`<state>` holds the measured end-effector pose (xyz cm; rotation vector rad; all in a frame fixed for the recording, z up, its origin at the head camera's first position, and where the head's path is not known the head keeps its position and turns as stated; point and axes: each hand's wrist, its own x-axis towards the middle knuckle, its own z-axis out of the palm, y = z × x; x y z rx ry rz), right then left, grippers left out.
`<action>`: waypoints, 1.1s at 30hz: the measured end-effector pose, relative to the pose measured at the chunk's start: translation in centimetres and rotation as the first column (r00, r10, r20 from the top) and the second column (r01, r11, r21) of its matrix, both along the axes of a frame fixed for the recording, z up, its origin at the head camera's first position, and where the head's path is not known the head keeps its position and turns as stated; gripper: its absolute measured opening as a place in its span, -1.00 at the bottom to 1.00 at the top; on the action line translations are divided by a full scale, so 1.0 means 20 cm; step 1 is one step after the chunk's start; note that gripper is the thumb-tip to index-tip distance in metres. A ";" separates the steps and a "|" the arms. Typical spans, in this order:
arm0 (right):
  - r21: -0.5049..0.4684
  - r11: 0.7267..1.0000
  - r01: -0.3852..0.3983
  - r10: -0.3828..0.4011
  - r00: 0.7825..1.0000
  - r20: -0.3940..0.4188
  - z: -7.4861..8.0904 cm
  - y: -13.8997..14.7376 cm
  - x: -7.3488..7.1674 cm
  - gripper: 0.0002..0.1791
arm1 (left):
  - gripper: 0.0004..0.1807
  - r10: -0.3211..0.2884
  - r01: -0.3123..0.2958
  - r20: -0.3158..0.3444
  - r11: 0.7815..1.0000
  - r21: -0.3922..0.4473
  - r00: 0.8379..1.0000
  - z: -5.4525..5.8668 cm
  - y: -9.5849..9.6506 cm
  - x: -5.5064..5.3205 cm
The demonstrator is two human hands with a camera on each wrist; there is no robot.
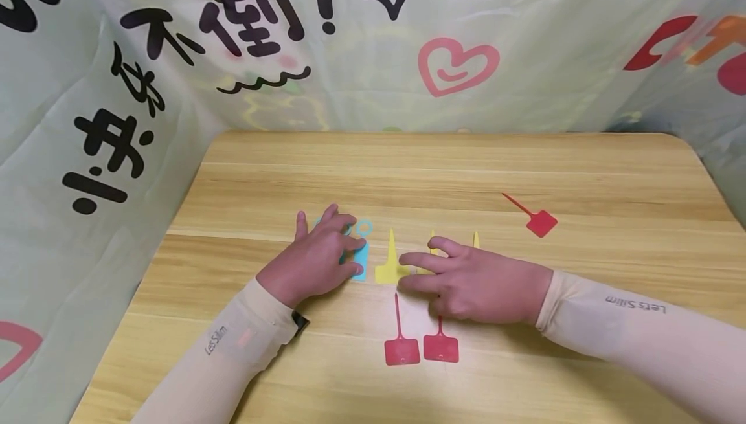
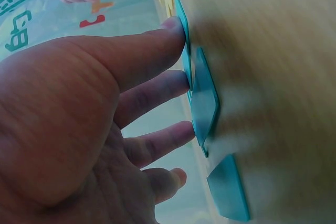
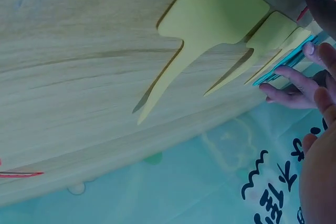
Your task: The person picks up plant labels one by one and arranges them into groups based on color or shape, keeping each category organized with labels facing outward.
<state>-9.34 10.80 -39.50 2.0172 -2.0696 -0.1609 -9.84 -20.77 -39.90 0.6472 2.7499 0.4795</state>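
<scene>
Several flat blue tags with ring tops lie in a row, partly under my left hand. In the left wrist view, the thumb touches one tag and other fingertips reach a second blue tag; a third blue tag lies apart. To the right are three yellow T-shaped plant labels, stems pointing away from me. My right hand spreads over them, fingers extended, hiding much of two. Its thumb is near the stem of a red T-shaped label; whether it touches is unclear.
A second red label lies beside the first, near my side of the wooden table. Another red label lies slanted farther back on the right. A printed white cloth hangs behind the table and along its left side.
</scene>
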 end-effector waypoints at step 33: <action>0.145 0.408 0.901 -0.852 0.319 0.415 0.14 0.50 -0.34 -0.92 | -0.48 -0.006 0.006 0.001 1.000 0.021 1.000 0.00 0.00 0.00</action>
